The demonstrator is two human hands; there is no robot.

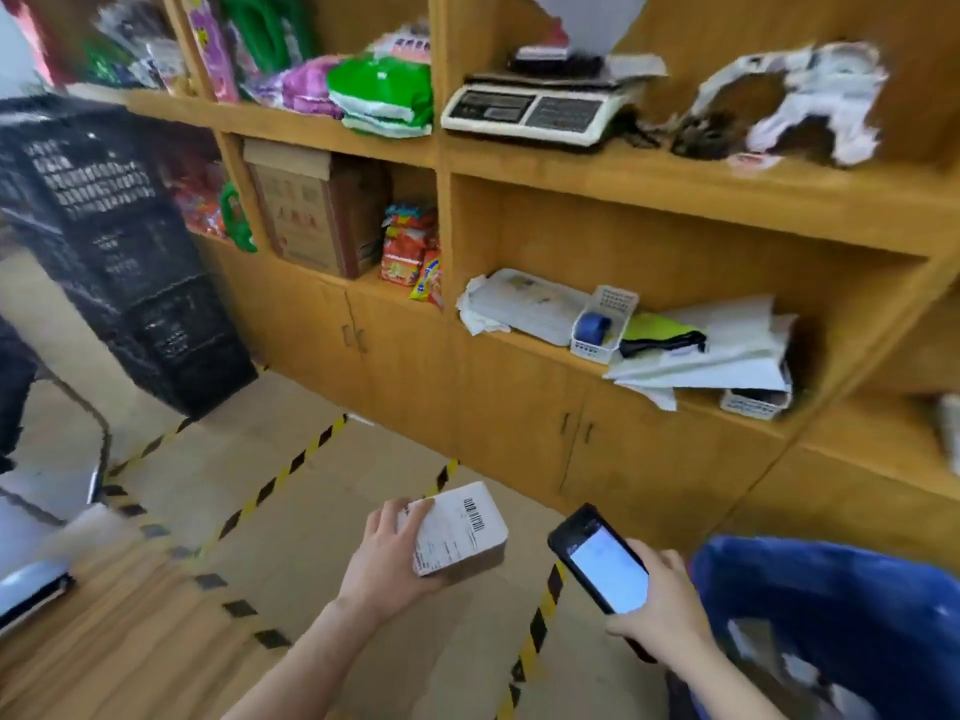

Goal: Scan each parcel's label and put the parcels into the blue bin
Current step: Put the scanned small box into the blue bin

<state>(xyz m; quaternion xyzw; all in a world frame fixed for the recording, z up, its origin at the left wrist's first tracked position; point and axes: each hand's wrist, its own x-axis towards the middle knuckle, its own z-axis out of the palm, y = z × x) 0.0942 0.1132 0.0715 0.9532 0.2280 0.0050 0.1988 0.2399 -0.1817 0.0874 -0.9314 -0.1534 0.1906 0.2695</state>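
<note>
A stack of black crates (119, 241) is seen far off to the left of the fingers and higher up in the picture. Yellow and black striped tape (291, 470) is stuck on the floor, just to the left of the left hand (387, 556). A small white parcel (457, 532) is held in this hand. Its left edge is gripped by the curled fingers (402, 511), and the palm is tucked under it. The fingers below the box are hidden. The parcel is held in the air above the floor, well apart from the bin. A label (474, 514) with black bars is stuck on the top of the parcel, just to the right of the fingertips. High above both hands, a white scale (540, 106) is kept on the wooden shelf (675, 184). A black phone (602, 569) is held up in the right hand (665, 610), near the parcel but not touching it. Its lower end is wrapped by the curled fingers, and its bright screen is turned up. The blue bin (841, 615) is found just to the right of these fingers. Some things are seen inside it, but they are too blurred to be told.
</note>
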